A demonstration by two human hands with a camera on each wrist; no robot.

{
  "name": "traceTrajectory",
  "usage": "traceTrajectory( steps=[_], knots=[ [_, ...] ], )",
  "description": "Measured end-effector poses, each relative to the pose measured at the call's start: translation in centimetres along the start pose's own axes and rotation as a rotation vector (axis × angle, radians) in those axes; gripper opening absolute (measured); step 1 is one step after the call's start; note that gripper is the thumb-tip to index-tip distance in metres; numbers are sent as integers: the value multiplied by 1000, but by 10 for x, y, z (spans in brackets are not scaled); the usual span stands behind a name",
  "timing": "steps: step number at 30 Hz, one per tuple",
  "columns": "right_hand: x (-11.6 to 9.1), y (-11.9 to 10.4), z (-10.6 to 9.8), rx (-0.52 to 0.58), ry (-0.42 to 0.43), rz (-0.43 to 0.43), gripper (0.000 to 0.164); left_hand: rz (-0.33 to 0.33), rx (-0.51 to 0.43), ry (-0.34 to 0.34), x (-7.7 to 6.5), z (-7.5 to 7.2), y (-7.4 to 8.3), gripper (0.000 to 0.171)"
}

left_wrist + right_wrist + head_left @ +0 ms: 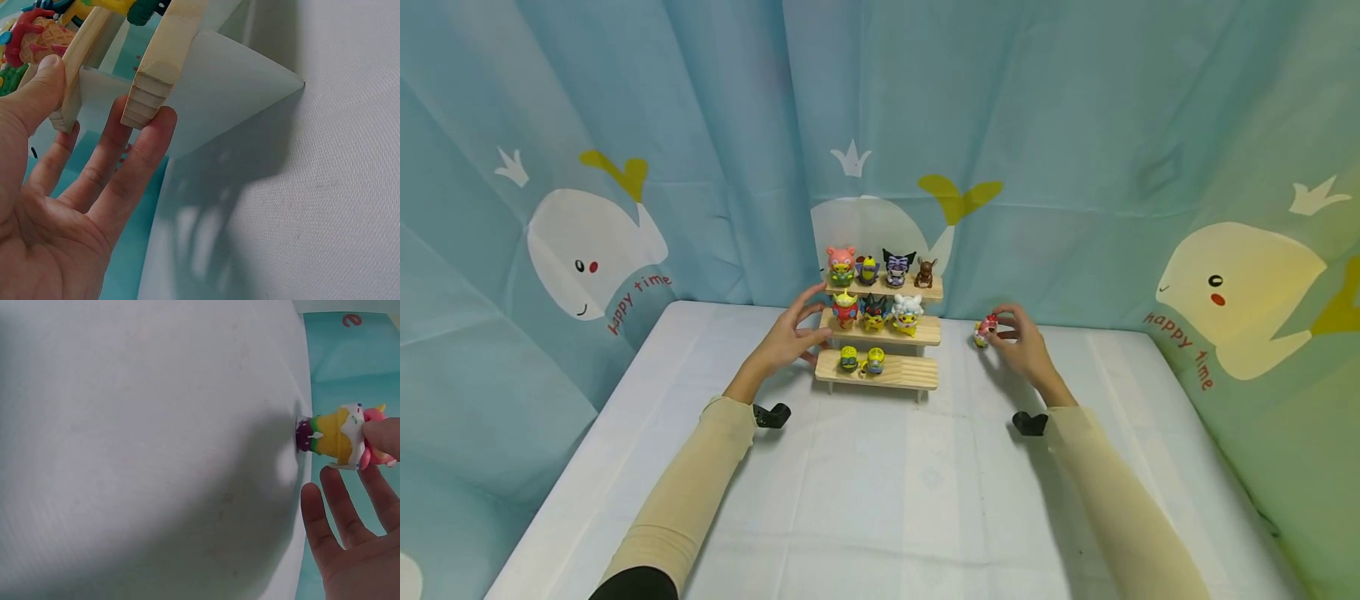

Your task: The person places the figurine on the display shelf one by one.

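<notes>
A tiered wooden display stand (910,374) holds small figurines on its three boards. At its left side, my left hand (787,335) grips the board ends. In the left wrist view the thumb touches one board (74,94) and the fingertips touch the neighbouring board (153,81). To the right of the stand, my right hand (1024,348) pinches a pink-topped figurine (337,434) by its head. The figurine has white drips, a yellow body and a purple lower end. It is upright; whether its base touches the table cannot be told.
Several figurines, including a brown one (925,273), line the top board. A white-haired figurine (907,314) is among those on the middle board. Two yellow figurines, one of them (875,361) near the middle, stand on the lowest. A blue curtain (1075,125) hangs behind the white table (865,500).
</notes>
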State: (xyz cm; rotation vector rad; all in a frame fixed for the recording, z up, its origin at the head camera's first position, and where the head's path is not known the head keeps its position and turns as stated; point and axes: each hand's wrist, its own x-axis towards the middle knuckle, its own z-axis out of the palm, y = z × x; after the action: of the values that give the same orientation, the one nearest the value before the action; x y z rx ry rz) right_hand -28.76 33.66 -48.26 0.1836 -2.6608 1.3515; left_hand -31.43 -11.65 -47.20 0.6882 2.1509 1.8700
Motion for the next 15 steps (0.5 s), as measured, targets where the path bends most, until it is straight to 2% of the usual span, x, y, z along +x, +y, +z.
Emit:
traceTrajectory(
  steps=[15],
  knots=[
    [1, 3, 5, -14, 20, -9, 44, -6, -7, -1, 1, 0, 0, 78]
  ],
)
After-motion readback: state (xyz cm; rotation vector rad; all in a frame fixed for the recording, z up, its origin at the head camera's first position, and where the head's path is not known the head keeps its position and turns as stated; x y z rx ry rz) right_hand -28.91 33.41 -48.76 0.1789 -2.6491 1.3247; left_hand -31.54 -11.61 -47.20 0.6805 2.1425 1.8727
